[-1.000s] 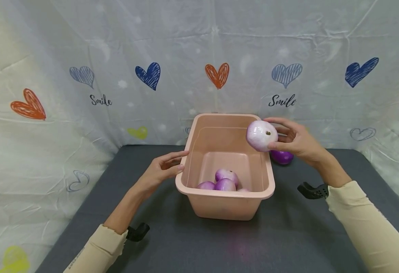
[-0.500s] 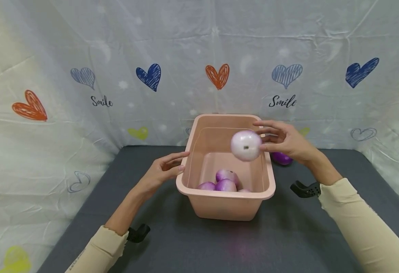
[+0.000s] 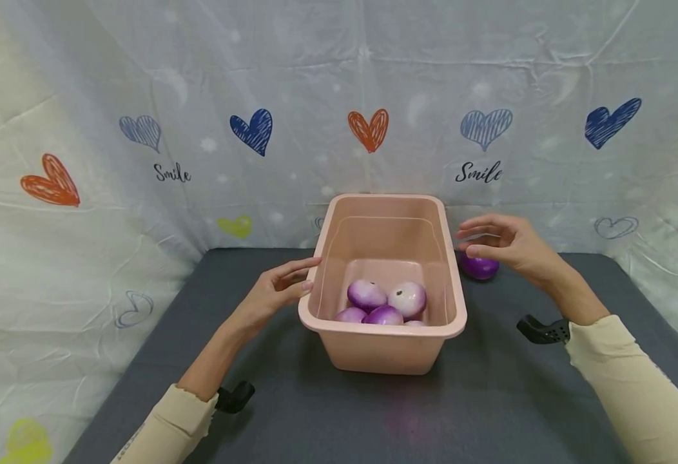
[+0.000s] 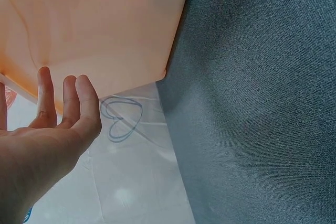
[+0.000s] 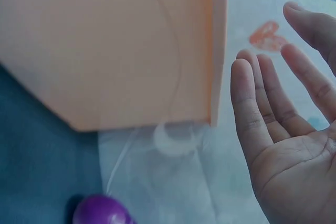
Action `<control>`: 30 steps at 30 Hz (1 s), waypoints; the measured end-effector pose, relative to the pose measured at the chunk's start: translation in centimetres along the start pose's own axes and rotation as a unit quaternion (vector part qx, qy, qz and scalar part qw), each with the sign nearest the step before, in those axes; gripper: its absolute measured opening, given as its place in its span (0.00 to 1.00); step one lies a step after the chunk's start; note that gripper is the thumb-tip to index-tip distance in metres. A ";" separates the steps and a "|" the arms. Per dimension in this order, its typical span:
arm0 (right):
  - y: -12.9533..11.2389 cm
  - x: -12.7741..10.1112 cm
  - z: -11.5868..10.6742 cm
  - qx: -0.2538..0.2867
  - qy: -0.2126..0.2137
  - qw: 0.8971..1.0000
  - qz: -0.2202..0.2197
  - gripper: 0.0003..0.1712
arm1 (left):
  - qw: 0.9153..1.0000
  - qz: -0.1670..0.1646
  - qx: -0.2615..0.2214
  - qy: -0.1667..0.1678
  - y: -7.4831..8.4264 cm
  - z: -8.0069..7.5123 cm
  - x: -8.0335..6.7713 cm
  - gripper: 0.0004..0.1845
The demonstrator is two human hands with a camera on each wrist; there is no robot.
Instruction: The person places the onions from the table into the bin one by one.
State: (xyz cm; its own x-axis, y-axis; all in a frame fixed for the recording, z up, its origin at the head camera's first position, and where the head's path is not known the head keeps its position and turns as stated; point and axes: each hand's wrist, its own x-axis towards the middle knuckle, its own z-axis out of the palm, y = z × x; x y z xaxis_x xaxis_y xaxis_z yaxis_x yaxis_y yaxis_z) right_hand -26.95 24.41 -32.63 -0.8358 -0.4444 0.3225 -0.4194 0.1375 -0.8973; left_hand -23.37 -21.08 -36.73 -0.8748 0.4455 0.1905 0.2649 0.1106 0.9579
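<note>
A pink plastic tub (image 3: 382, 335) stands mid-table with several purple-and-white onions in it, among them a pale one (image 3: 406, 298) and a darker one (image 3: 367, 294). My left hand (image 3: 283, 283) rests with straight fingers against the tub's left rim; in the left wrist view my left hand (image 4: 63, 114) lies open beside the tub wall (image 4: 100, 24). My right hand (image 3: 498, 241) hovers empty, fingers relaxed, just right of the tub's far corner. Below and behind it a purple onion (image 3: 479, 267) lies on the table, also seen as the onion (image 5: 100, 211) in the right wrist view under my open right hand (image 5: 283, 114).
The dark grey table (image 3: 374, 412) is backed and flanked by a white cloth with heart prints (image 3: 369, 129). Bare table surface lies in front of the tub and on both sides.
My right hand carried a pale onion over the tub and let it go; it now lies in the tub with the others. The right hand drew back to the right. The left hand stayed.
</note>
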 end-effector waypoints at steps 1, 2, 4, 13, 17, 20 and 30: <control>0.2 -0.3 -0.2 -0.004 0.003 1.000 0.005 0.20 | 1.000 -0.001 -0.001 0.000 0.0 0.0 0.0 0.26; 0.3 -0.7 -0.4 -0.008 0.006 1.000 0.010 0.20 | 1.000 -0.001 -0.001 0.001 0.0 0.0 0.0 0.26; 0.6 -1.4 -0.8 -0.017 0.015 1.000 0.018 0.20 | 1.000 -0.002 0.000 0.002 0.0 0.0 0.0 0.26; 1.9 -4.1 -2.5 -0.038 0.045 0.997 0.047 0.20 | 1.000 -0.005 -0.005 0.003 0.1 0.1 0.0 0.27; 3.1 -5.0 -3.3 -0.029 0.032 0.998 0.039 0.19 | 1.000 -0.005 -0.002 0.002 0.0 0.1 0.0 0.27; 4.1 -5.6 -3.8 -0.014 0.028 0.998 0.046 0.20 | 1.000 -0.005 0.000 0.002 -0.1 0.1 0.0 0.27; 6.0 -7.0 -4.4 -0.016 0.052 0.994 0.090 0.21 | 1.000 -0.013 -0.008 0.006 -0.1 0.1 0.0 0.26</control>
State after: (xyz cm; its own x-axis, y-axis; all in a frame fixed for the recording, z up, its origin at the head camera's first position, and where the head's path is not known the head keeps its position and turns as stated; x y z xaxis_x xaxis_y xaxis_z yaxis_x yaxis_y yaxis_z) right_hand -25.16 32.29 -38.94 -0.9301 -0.3155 0.1883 -0.2688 0.2348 -0.9341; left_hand -23.37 -20.96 -36.88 -0.8858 0.4325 0.1685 0.2361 0.1074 0.9658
